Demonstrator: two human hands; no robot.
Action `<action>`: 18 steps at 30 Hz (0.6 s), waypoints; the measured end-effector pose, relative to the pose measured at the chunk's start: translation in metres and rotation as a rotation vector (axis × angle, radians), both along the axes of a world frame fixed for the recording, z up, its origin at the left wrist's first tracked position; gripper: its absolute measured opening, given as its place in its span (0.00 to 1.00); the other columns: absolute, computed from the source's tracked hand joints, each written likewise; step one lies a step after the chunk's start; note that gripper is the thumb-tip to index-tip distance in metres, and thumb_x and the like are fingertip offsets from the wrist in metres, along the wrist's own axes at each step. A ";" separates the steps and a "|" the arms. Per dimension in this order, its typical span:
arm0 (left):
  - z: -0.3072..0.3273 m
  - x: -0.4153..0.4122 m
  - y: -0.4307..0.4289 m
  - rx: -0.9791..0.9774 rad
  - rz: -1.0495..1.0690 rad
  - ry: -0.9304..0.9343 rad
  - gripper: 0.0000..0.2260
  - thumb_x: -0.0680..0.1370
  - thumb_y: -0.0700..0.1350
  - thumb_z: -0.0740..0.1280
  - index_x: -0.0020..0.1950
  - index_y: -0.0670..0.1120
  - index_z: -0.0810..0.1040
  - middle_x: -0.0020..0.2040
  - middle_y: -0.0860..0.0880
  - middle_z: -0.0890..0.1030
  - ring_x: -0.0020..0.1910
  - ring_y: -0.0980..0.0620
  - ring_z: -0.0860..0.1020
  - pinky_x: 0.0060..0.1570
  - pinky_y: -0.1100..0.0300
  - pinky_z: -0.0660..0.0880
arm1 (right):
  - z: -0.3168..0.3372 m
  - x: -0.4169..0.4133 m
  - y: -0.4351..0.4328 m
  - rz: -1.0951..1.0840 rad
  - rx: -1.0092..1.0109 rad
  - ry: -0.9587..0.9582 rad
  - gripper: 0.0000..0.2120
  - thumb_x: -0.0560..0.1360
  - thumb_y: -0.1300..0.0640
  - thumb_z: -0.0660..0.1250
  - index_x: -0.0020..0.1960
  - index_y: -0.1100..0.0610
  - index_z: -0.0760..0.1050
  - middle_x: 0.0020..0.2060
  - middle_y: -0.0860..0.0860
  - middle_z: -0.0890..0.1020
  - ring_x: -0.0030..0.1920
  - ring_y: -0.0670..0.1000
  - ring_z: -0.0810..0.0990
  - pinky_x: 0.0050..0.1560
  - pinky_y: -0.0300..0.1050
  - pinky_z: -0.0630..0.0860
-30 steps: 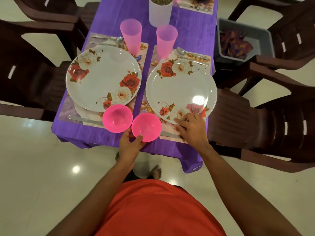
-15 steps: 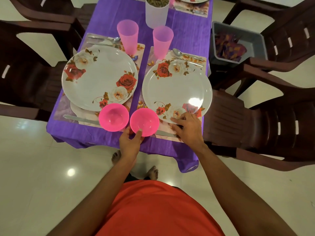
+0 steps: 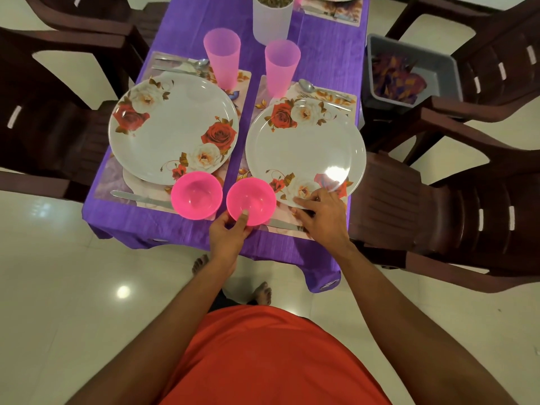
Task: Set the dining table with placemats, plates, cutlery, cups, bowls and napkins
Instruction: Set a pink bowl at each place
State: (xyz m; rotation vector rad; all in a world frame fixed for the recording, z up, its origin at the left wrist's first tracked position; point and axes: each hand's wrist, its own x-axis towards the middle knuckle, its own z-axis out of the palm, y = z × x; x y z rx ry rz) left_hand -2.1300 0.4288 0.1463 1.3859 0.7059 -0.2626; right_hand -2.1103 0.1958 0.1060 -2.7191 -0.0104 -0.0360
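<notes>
One knife, seemingly, under right hand

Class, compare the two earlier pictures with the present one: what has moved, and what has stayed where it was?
The left hand, still pinching the right pink bowl by its near rim, has moved it slightly farther from the person, nearly level with the left pink bowl. Nothing was let go. The right hand still rests on the right plate; the left plate and the cups are unchanged.

Pink bowl upright beside floral plate
</notes>
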 end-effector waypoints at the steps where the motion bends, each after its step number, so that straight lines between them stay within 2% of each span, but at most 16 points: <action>1: 0.001 0.000 -0.001 0.000 -0.003 0.004 0.12 0.78 0.44 0.71 0.60 0.42 0.80 0.50 0.49 0.83 0.51 0.49 0.84 0.49 0.55 0.82 | 0.000 0.000 0.000 -0.001 0.002 0.000 0.16 0.76 0.44 0.72 0.60 0.50 0.84 0.49 0.50 0.80 0.50 0.52 0.77 0.49 0.54 0.77; 5: 0.002 -0.002 0.000 -0.038 0.013 0.022 0.08 0.80 0.43 0.69 0.58 0.45 0.79 0.51 0.51 0.82 0.53 0.50 0.83 0.49 0.58 0.82 | 0.002 0.000 0.002 -0.005 0.010 -0.003 0.16 0.76 0.44 0.71 0.60 0.50 0.84 0.49 0.51 0.80 0.50 0.53 0.78 0.49 0.54 0.76; 8: 0.004 -0.005 0.001 -0.065 0.016 0.036 0.10 0.80 0.45 0.68 0.61 0.46 0.79 0.55 0.49 0.83 0.54 0.51 0.83 0.48 0.60 0.82 | 0.002 0.000 0.002 -0.016 0.025 -0.001 0.16 0.76 0.44 0.72 0.59 0.51 0.84 0.49 0.51 0.80 0.50 0.53 0.78 0.48 0.53 0.76; 13: 0.006 -0.015 0.005 -0.065 0.021 0.088 0.11 0.81 0.45 0.67 0.62 0.46 0.77 0.54 0.48 0.82 0.50 0.52 0.82 0.46 0.60 0.80 | 0.003 0.001 0.004 -0.031 0.034 0.014 0.16 0.75 0.44 0.72 0.58 0.50 0.84 0.49 0.52 0.80 0.50 0.54 0.78 0.48 0.53 0.76; 15: 0.006 -0.021 0.007 -0.023 -0.012 0.120 0.09 0.81 0.45 0.68 0.59 0.44 0.77 0.50 0.47 0.81 0.44 0.52 0.81 0.43 0.59 0.80 | 0.005 0.001 0.004 -0.035 0.038 0.021 0.15 0.75 0.44 0.73 0.58 0.50 0.84 0.48 0.52 0.80 0.49 0.54 0.77 0.47 0.54 0.76; 18: 0.007 -0.030 0.008 0.041 -0.137 0.168 0.03 0.80 0.44 0.68 0.49 0.45 0.78 0.43 0.47 0.80 0.38 0.53 0.80 0.37 0.60 0.77 | 0.006 0.002 0.005 -0.054 0.057 0.030 0.16 0.74 0.44 0.73 0.58 0.50 0.85 0.48 0.51 0.80 0.48 0.53 0.77 0.46 0.53 0.75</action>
